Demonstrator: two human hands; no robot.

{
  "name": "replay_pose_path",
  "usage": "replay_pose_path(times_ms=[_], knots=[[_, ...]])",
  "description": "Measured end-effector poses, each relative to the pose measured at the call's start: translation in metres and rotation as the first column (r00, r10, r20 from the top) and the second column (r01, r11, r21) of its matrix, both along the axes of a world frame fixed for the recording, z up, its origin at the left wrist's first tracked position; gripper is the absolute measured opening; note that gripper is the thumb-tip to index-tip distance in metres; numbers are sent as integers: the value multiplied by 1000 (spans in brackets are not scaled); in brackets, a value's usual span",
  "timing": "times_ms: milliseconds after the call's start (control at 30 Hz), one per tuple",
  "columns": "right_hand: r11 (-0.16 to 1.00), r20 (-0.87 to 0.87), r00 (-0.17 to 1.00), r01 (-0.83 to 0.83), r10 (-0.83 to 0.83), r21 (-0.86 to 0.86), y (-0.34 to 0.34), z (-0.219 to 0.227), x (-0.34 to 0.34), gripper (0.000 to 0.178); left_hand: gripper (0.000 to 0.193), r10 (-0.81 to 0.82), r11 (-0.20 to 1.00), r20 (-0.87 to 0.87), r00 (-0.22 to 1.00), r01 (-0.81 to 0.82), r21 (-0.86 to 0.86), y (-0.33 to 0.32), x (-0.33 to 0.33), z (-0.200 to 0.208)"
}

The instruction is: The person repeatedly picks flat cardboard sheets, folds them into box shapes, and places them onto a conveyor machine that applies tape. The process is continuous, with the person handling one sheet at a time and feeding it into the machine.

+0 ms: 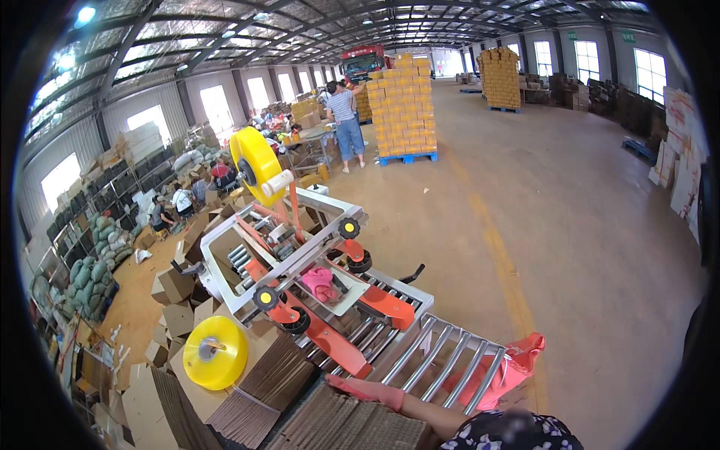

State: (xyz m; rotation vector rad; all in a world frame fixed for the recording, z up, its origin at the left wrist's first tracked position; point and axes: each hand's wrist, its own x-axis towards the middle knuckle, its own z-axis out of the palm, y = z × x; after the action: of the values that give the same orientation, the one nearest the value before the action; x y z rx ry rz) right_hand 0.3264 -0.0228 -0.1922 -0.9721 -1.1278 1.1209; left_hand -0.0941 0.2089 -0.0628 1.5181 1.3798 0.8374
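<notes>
My left hand (366, 390), in a pinkish-red glove, reaches leftward from the lower right. It lies stretched along the far edge of a stack of flat folded cardboard boxes (345, 420), with the fingers looking extended. My right hand does not show. Just beyond the left hand is a carton-taping machine (292, 259), with a white frame, orange-red guide arms and black knobs. On it is mounted a big yellow tape roll (256, 166). A pink cloth (321, 283) lies on the machine's plate. Metal rollers (442, 367) extend from its near end.
Another yellow tape roll (215, 352) lies left, above brown cardboard. A red-pink bag or cloth (502, 371) lies beside the rollers. Farther off, a person (346, 124) in a striped top stands by stacked yellow boxes (403, 109) on a blue pallet (409, 158). Green sacks (88, 281) line the left.
</notes>
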Motion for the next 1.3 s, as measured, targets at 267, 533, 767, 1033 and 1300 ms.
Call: replay_pose_path(times_ms=[267, 533, 767, 1033, 1300], knots=[[904, 57, 903, 423, -426, 61, 93, 119, 46, 51, 31, 60, 998, 67, 996, -58, -32, -36, -54, -54], [814, -155, 804, 542, -575, -207, 17, 41, 60, 35, 34, 211, 977, 165, 963, -205, -53, -136, -91, -131], [775, -10, 795, 589, -607, -229, -59, 35, 20, 40, 30, -131, 988, -495, 859, 157, 10, -347, -6, -193], [685, 549, 449, 230, -705, 691, -57, 165, -91, 30, 47, -178, 981, -601, 779, 188, -47, -236, 100, -206], [734, 791, 165, -300, -589, 609, -15, 168, -90, 46, 43, 169, 445, -463, 870, 352, 823, -277, 57, 18]])
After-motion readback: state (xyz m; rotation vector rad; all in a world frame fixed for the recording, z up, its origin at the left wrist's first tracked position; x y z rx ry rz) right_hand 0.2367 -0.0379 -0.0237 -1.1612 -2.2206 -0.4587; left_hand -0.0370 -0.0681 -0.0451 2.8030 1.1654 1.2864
